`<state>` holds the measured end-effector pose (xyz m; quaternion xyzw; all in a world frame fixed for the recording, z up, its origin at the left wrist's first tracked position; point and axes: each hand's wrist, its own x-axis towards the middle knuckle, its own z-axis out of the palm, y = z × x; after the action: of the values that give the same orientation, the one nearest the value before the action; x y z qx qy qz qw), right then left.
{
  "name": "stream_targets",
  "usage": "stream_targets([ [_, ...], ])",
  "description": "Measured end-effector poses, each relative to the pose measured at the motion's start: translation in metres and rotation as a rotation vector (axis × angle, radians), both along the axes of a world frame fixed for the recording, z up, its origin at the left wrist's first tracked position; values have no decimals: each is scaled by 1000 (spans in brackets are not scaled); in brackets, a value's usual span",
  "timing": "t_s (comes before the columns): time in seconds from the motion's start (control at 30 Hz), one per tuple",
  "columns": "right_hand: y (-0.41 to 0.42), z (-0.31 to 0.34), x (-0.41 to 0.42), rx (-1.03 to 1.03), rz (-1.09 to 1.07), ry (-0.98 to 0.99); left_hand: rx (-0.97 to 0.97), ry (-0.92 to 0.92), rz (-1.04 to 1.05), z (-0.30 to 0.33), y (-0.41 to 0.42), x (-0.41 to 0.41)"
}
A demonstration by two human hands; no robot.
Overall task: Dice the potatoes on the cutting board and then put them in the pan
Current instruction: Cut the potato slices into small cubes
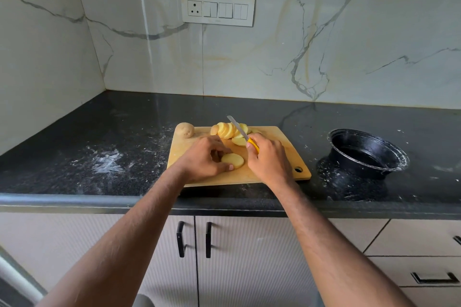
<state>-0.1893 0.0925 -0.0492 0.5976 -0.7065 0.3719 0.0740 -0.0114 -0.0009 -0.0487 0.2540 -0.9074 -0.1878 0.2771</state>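
While I look down from the head camera, a wooden cutting board (274, 154) lies on a dark speckled stone surface (124, 157) that runs into a corner of white marble-veined wall tiles (324, 45). My left hand (204, 159) rests on the board, its fingers (228, 167) curled around a stack of round potato slices (233, 160) near the board's front edge. My right hand (269, 157) is just right of that stack, clenched on a yellow-handled knife (240, 131) whose blade points away toward the wall. More slices (228, 129) lean in a fanned row at the board's far edge, and one slice (239, 141) lies flat just before them. A whole unpeeled potato (184, 130) sits at the board's far left corner. A black pan (369, 152) stands well to the right of the board, white smears on its rim. White powdery marks (107, 162) streak the stone left of the board. Above the board, a switch panel with a socket (217, 9) is set in the wall. Below the board, pale ribbed cabinet doors (249, 257) carry black handles (180, 239).
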Motion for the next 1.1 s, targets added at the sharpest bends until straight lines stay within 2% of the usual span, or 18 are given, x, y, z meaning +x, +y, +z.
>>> stream_targets([
  [0.23,-7,-4,-7,-71,48,-7,-1,-13,47,-3,-3,-3],
  [0.43,4,-3,-11,-140,118,-53,15,45,58,1,3,1],
  [0.77,53,-12,7,-2,75,39,-21,101,124,2,6,-1],
  [1.1,59,-7,20,48,76,63,-45,72,124,1,3,-2],
])
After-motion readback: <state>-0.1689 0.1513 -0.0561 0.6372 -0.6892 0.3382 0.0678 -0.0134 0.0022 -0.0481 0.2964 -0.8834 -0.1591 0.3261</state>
